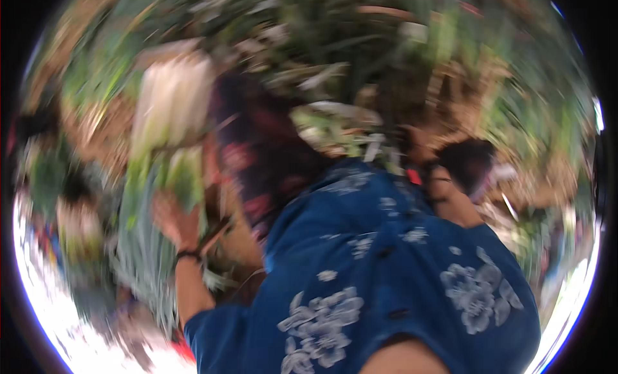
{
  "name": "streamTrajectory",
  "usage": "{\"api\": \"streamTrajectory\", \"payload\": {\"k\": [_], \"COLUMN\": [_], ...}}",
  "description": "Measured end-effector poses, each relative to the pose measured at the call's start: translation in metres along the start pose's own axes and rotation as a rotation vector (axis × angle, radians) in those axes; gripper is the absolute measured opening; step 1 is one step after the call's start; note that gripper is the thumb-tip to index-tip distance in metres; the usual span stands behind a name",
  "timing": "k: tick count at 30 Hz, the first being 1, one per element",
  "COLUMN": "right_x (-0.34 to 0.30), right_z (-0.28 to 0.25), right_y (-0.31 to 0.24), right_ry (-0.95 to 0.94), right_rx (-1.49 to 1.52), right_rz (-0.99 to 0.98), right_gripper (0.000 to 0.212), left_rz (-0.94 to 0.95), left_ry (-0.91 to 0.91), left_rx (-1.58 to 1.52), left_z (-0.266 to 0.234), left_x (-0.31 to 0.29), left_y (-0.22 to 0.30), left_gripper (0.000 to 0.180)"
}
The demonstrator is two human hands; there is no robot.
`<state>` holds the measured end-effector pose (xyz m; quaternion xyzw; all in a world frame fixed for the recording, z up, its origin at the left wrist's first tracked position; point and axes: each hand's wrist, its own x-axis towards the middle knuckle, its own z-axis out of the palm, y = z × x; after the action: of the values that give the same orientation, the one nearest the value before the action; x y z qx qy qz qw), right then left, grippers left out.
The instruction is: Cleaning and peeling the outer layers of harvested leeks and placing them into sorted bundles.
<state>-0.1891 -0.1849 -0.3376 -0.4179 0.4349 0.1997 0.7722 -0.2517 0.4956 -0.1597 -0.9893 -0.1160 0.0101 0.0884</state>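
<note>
Here, pale stalks (174, 100) by leaf-strewn ground (315, 46).

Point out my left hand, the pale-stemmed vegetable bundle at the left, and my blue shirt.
Left hand (175, 218): head view, middle of the hand, blurred.
Vegetable bundle (172, 103): head view, on its pale stalks.
Blue shirt (381, 271): head view, on its front.

White stalks (172, 103) approx. smooth, sl. glossy; green lvs (138, 239) matt. Blue shirt (393, 277): matt cloth. Dk trouser leg (257, 139): matt cloth, weave blurred.
</note>
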Motion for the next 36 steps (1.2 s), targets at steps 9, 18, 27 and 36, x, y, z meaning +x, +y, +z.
{"api": "streamTrajectory", "payload": {"k": [9,18,27,36], "right_x": [0.011,0.085,0.083,-0.060], "right_z": [-0.022,-0.080,-0.088,-0.001], "right_y": [-0.110,-0.176,-0.213,-0.231], "right_ry": [0.525,0.874,0.770,-0.476], "right_rx": [-0.053,-0.888,-0.887,0.376], "right_rz": [-0.637,-0.496,-0.540,-0.381], "right_gripper": [0.027,0.052,0.046,0.030], "left_rz": [-0.032,-0.138,-0.012,0.514], "left_ry": [-0.055,0.056,0.453,-0.098], "left_rx": [0.208,0.120,-0.308,-1.169], "left_z": [0.029,0.003,-0.133,-0.255], "left_x": [0.011,0.010,0.078,0.134], "left_y": [0.017,0.041,0.094,0.378], "left_gripper": [0.107,0.083,0.054,0.047]}}
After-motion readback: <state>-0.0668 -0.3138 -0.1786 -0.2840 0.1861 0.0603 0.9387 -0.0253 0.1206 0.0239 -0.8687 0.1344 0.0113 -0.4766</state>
